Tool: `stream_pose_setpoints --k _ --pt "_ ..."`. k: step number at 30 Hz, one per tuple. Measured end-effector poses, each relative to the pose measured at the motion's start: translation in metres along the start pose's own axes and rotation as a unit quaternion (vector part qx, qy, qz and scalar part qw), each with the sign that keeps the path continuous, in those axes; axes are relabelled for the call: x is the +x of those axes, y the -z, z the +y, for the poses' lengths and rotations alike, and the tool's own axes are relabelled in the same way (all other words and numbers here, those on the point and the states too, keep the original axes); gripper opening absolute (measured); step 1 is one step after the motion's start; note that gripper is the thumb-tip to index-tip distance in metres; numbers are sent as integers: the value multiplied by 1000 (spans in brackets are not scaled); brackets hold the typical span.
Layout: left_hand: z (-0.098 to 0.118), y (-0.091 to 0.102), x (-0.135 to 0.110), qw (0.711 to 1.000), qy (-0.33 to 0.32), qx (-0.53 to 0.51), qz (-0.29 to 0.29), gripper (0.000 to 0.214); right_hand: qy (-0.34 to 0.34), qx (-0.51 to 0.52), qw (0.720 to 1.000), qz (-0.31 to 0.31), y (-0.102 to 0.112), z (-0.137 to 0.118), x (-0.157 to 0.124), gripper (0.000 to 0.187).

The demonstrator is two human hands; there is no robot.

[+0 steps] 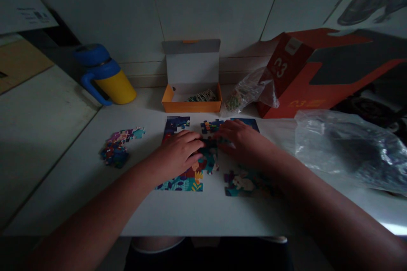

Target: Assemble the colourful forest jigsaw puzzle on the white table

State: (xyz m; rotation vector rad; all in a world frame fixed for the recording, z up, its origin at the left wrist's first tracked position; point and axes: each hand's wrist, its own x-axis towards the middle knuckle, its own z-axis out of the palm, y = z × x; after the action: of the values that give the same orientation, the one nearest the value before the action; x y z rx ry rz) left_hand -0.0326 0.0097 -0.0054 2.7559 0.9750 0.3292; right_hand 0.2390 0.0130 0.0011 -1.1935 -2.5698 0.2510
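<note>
A partly joined jigsaw puzzle [181,184] lies on the white table, with gaps between its sections. My left hand [184,152] rests on its left part, fingers stretched out and a little apart, pointing right. My right hand [238,136] is at the upper right part. Its thumb and fingers are bent around a teal puzzle piece [224,140], mostly covered by the fingers. Between the hands is a dark teal section with a small rabbit [215,161]. Nearer my right forearm lies a joined section with a white rabbit [243,182], partly hidden by the arm.
Loose puzzle pieces [116,148] lie in a cluster at left. Behind stand an open orange box [190,107] with more pieces, a blue and yellow mug [116,87], a small plastic bag [251,91] and a large red box [292,76]. Clear plastic packaging [346,148] covers the right side.
</note>
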Motion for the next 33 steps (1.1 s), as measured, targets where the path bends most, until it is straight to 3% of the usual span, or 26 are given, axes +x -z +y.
stream_pose_setpoints --k 7,15,19,24,33 --pt "2 -7 -1 1000 -17 -26 -5 31 -74 -61 995 -15 11 28 -14 19" --pt "3 -2 -1 999 3 -30 -19 29 -96 -19 994 -54 10 24 -10 17" --pt "2 -1 -2 999 2 -30 -19 29 -80 -27 996 -44 7 23 -11 19" --pt "4 1 -2 999 8 -39 -25 30 -21 -38 999 6 0 32 -8 55" --pt "6 2 -1 999 6 -39 -23 30 3 -61 998 -31 8 33 1 46"
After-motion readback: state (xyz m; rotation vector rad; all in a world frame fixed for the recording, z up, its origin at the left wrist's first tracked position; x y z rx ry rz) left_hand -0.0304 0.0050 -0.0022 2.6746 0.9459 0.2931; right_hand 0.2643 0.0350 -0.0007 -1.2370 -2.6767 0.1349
